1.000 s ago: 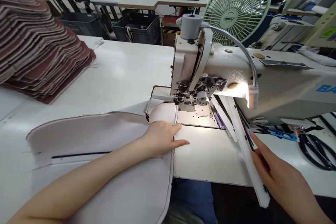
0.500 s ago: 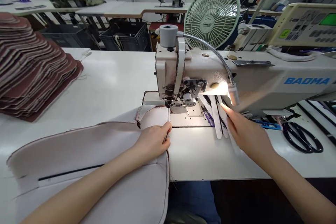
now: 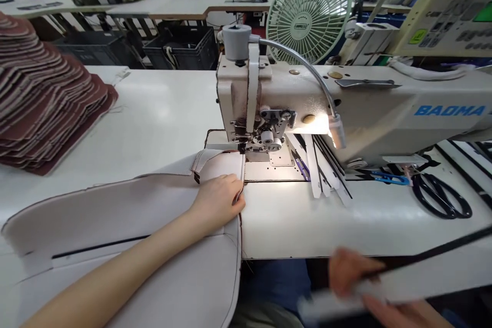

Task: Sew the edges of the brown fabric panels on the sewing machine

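My left hand [image 3: 221, 196] is closed on the edge of a pale grey sewn fabric panel [image 3: 184, 266], with thumb and fingers pinching its dark-bound right side. The panel's far corner lies under the presser foot [image 3: 241, 147] of the sewing machine [image 3: 284, 87]. My right hand [image 3: 349, 274], smeared by motion, is at the lower right below the table's front edge. It is closed round a long white strip [image 3: 438, 271] with a black edge. More white and black strips [image 3: 315, 169] lie fanned on the table by the machine bed.
Purple snips [image 3: 302, 166] lie beside the strips. Blue-handled snips [image 3: 390, 178] and black scissors [image 3: 442, 197] are to the right. A stack of brown panels [image 3: 49, 97] stands at the left. Behind the machine are a green fan [image 3: 309, 13] and a control box [image 3: 449, 23].
My right hand has moved from the fanned strips down toward the front edge and now holds a white strip. My left hand stays on the panel. The view has shifted slightly.
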Demonstrator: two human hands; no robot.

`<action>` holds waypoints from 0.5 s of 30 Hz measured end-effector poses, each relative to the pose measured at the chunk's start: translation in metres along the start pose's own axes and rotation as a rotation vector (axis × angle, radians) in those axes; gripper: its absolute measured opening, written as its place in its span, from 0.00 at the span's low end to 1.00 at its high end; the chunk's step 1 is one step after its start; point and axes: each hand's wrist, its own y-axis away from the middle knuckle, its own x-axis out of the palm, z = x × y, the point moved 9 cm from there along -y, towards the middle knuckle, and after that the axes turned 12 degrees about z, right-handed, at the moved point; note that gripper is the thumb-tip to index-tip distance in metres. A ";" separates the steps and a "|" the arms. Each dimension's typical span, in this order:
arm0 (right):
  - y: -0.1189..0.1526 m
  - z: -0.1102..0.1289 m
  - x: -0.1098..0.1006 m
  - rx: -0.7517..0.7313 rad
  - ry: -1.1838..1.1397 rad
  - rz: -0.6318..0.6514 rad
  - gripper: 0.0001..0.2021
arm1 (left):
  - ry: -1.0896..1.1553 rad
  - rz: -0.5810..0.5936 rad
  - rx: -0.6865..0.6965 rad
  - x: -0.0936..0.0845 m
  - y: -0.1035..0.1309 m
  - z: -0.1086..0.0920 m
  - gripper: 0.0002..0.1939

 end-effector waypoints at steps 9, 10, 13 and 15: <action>-0.121 0.007 0.049 -0.450 1.062 -0.223 0.17 | 0.316 -0.153 0.184 -0.015 0.001 0.018 0.10; -0.123 0.007 0.061 -0.488 1.163 -0.222 0.16 | 0.373 -0.128 0.184 -0.017 0.001 0.022 0.10; -0.130 0.008 0.082 -0.509 1.262 -0.150 0.15 | 0.492 -0.057 0.164 -0.022 0.000 0.031 0.09; -0.137 0.012 0.089 -0.517 1.284 -0.082 0.15 | 0.516 -0.034 0.150 -0.024 -0.001 0.032 0.09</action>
